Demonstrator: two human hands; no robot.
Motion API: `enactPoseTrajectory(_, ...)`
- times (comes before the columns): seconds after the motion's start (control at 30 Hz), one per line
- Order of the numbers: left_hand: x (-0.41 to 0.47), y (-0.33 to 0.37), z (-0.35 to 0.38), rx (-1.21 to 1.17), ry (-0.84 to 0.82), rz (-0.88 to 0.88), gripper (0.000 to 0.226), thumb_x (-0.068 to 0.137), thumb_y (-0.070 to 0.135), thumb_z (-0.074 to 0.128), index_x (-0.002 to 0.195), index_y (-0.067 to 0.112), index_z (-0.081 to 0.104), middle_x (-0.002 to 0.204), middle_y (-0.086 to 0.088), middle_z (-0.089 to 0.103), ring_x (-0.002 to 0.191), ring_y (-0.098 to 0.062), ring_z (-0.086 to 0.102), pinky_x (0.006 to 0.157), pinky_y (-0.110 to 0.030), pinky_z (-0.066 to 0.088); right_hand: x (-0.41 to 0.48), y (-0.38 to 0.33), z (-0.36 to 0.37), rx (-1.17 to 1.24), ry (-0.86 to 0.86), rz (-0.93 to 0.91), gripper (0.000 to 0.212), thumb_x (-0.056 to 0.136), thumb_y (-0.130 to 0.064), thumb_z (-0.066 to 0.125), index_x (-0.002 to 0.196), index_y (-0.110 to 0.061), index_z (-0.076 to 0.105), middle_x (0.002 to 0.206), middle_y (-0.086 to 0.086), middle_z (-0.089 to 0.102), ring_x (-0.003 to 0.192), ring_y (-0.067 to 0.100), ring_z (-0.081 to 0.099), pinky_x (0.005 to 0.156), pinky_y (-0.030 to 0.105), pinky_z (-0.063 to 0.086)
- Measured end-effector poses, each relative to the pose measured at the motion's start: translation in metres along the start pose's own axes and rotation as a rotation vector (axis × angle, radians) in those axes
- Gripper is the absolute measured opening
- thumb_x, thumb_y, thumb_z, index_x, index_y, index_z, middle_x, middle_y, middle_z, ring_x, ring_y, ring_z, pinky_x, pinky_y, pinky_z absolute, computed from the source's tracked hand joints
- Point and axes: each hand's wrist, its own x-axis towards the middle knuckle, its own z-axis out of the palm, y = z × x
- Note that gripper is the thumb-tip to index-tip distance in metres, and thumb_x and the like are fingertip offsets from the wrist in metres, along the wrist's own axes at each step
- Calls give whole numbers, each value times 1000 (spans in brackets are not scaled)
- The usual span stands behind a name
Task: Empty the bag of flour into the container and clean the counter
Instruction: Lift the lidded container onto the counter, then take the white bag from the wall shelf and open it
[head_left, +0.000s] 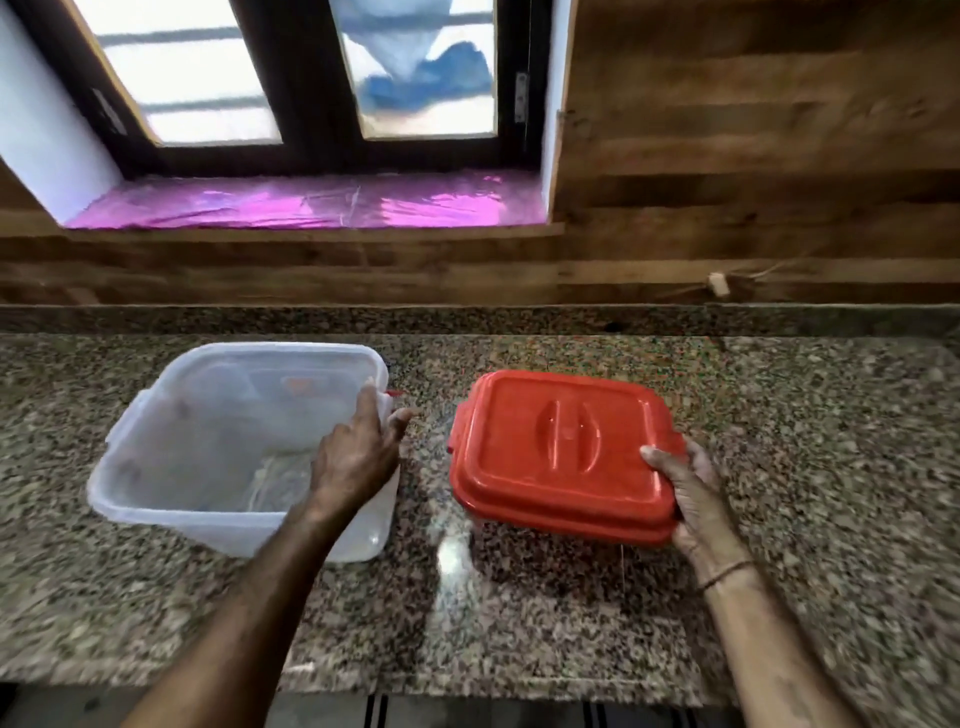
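Head camera, looking down on a speckled granite counter (519, 597). The left hand (358, 457) grips the right-hand wall of the container (156, 400). Its fingers are hooked over the rim into the inside and its thumb lies outside, so the wall is pinched between them. The container is clear plastic, squarish and open-topped. It stands on the counter and stretches away to the left of this grip. Its inside is blurred, so I cannot tell what the pale streaks on its floor are.

The right hand (685, 493) holds the red lid (561, 447) by its near right corner, with the thumb pressed flat on top and the fingers curled underneath. From that grip the lid runs up and to the left, top side up, with a moulded handle at its middle. A shadow lies on the stone below its near edge. Whether the far edge touches the counter cannot be told. The lid's left edge is near the left hand's thumb but apart from it, with bare stone between. A dark thread (724, 574) circles the right wrist.

Beyond both hands rises a wooden wall (727, 130), with a window (208, 78) whose sill carries a shiny pink sheet (311, 202).
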Motion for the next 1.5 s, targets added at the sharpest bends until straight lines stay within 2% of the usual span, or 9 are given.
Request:
enactPoseTrajectory(0.23, 0, 7, 2, 88, 28, 22, 64, 105, 50, 39, 156, 14, 25, 111, -38, 66, 100, -55, 62, 81, -50, 45, 18, 53, 11, -125, 45, 32, 72, 81, 0, 79, 143, -14, 46, 119, 11, 68, 89, 20, 70, 61, 29, 62)
enactPoseTrajectory(0.37, 2, 6, 4, 89, 34, 29, 62, 104, 46, 43, 154, 13, 27, 110, -36, 67, 98, -55, 64, 79, -50, 47, 24, 66, 2, -398, 75, -20, 83, 66, -25, 87, 141, -23, 52, 120, 7, 72, 99, 23, 72, 85, 40, 62)
enactPoseTrajectory(0.47, 4, 5, 6, 87, 45, 28, 63, 104, 49, 41, 154, 13, 28, 109, -36, 67, 97, -55, 64, 78, -49, 46, 26, 74, -4, -677, 86, -65, 70, 68, -36, 85, 132, -34, 57, 119, 2, 71, 98, 23, 72, 85, 47, 63)
enactPoseTrajectory(0.73, 3, 8, 6, 55, 63, 64, 55, 106, 44, 41, 147, 8, 34, 99, -35, 68, 89, -51, 65, 69, -42, 38, 19, 85, -1, -1007, 148, -104, 60, 88, -25, 77, 142, -16, 52, 136, 9, 48, 115, 30, 59, 81, 52, 63)
enactPoseTrajectory(0.93, 5, 4, 7, 25, 59, 58, 57, 106, 49, 38, 147, 9, 33, 105, -32, 68, 94, -49, 65, 72, -41, 38, 6, 77, 14, -1018, 169, -123, 66, 88, -32, 76, 146, -25, 44, 138, 9, 47, 115, 30, 58, 86, 55, 60)
enactPoseTrajectory(1.1, 3, -5, -1, -79, 61, 35, 77, 99, 65, 40, 159, 20, 22, 131, -21, 65, 114, -41, 64, 86, -44, 49, -27, 53, 67, -972, 72, -321, 59, 93, -35, 72, 145, -23, 48, 141, 5, 46, 116, 18, 56, 91, 43, 58)
enactPoseTrajectory(1.3, -14, -49, -46, -150, 156, 148, 80, 93, 70, 49, 159, 30, 29, 155, -3, 50, 128, -32, 60, 94, -44, 50, -89, 16, 178, -852, -79, -626, 40, 94, -36, 71, 131, -22, 63, 125, -1, 57, 97, 11, 65, 72, 19, 54)
enactPoseTrajectory(1.4, -24, -101, -89, -172, 236, 145, 74, 93, 67, 53, 156, 30, 37, 154, -3, 51, 131, -31, 57, 97, -44, 49, -133, 18, 250, -769, -146, -744, 35, 92, -34, 74, 123, -19, 68, 119, 0, 65, 89, 6, 67, 80, 27, 58)
enactPoseTrajectory(1.5, -29, -166, -137, -197, 353, 160, 68, 93, 61, 59, 150, 26, 47, 147, -3, 56, 130, -26, 57, 95, -39, 49, -177, 32, 323, -734, -241, -812, 30, 91, -31, 75, 119, -20, 70, 116, -4, 66, 86, -4, 64, 76, 17, 55)
